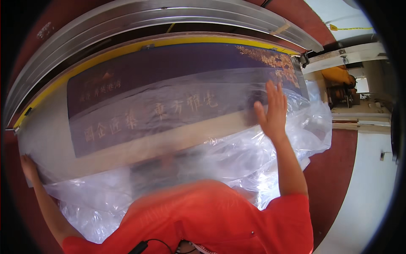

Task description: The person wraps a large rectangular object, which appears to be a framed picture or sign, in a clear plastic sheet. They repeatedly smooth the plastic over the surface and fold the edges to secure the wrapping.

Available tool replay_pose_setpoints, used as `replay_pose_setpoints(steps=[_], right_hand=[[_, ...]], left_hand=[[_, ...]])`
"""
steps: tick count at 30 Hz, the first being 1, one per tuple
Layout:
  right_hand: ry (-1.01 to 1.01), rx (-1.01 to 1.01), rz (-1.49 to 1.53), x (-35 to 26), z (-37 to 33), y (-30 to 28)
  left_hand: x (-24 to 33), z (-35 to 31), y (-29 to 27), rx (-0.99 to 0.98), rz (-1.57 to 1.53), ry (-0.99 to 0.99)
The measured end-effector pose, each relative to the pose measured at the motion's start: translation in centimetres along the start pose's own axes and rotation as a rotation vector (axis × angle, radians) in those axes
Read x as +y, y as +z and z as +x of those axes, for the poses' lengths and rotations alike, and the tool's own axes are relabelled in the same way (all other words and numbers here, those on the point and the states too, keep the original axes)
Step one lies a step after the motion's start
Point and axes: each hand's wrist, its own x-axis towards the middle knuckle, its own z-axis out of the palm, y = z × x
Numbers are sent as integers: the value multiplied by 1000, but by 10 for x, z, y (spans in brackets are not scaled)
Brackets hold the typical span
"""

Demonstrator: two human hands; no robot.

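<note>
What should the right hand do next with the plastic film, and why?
Probably slide the right hand outward over the film. It lies flat on the dark panel, the left hand holds the far edge, and the film looks wrinkled below.

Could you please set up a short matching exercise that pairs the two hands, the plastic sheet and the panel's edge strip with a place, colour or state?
Things:
1. left hand
2. right hand
3. plastic sheet
4. edge strip

Descriptions:
A. yellow, along the panel's top
B. flat and open, fingers spread, on the panel's right part
C. clear and crumpled, draped over the panel
D. at the panel's lower left corner

Pairs: 1-D, 2-B, 3-C, 4-A
</note>
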Motion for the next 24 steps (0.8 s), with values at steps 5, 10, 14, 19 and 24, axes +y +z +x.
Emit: replay_pose_setpoints(steps=[5,10,14,19,24], right_hand=[[-25,-2,169,8,26,25],[-75,27,116,2,49,24],[-53,136,57,-6,43,29],[142,198,298,35,84,43],[119,265,342,27,81,44]], left_hand=[[30,2,-19,-194,27,2],[23,-7,-18,-64,-90,23],[-15,-20,-20,-54,-167,-90],[-56,-8,-48,-312,-1448,-315],[-88,-20,-94,-452,-1695,-416]])
